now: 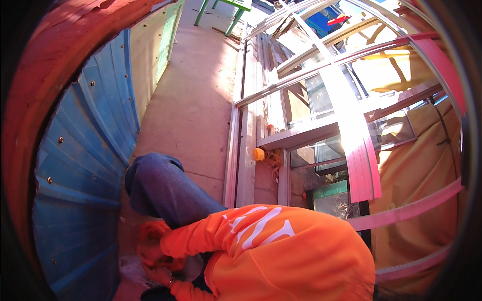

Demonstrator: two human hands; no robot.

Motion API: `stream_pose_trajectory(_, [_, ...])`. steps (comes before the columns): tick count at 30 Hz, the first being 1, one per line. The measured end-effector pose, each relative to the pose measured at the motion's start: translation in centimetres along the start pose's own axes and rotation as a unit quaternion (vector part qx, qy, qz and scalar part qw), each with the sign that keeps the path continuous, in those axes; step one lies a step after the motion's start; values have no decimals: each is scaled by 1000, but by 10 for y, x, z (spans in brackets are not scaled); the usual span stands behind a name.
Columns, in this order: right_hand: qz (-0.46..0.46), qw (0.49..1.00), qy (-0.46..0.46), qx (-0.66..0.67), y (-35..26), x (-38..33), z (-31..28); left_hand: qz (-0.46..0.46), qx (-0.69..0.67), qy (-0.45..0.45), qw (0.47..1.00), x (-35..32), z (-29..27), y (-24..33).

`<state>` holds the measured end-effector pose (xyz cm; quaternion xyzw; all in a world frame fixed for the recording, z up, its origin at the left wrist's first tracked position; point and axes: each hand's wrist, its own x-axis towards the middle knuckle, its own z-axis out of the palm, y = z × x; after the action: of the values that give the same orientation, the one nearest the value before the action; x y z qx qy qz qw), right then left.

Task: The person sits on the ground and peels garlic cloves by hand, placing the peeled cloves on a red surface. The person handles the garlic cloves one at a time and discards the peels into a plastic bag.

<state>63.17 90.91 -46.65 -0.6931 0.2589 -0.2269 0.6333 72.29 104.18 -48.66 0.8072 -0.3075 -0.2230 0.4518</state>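
My right hand (149, 250) reaches down at the lower left, out of a long orange sleeve (201, 236) with white print. Just below it is my left hand (159, 274), with a thin band at its wrist. The two hands are close together, with fingers curled around a bright orange thing (154, 229) whose kind I cannot make out. Shade and blur hide most of the fingers. A crumpled clear plastic bag (131, 271) lies beside the hands. My bent knee in blue jeans (160, 180) rises above them.
A blue corrugated metal panel (83, 165) stands close on my left. Metal window frames (296, 133) lean on my right, with an orange-yellow object (259, 154) among them. Tan cloth (416, 200) hangs behind. A green-legged stand (233, 20) is farther along the concrete floor (196, 100).
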Motion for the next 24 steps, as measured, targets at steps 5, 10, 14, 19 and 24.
stream_pose_trajectory(5, [-6, 1000, 15, 14, 1, -7, 2, -37, 9, -20, 999, 2, -2, 11])
stream_pose_trajectory(10, [-16, 999, 44, 25, 0, -10, 0, -55, 59, -8, 997, 0, -2, 21])
stream_pose_trajectory(14, [-30, 996, 74, 31, -1, -12, 0, -50, 37, -23, 998, 2, -7, 21])
stream_pose_trajectory(19, [-62, 989, 127, 46, -2, -18, -1, -22, 44, 7, 999, 3, -1, -14])
stream_pose_trajectory(24, [-103, 977, 178, 59, -6, -33, -5, -10, 39, 48, 998, -1, 13, -16])
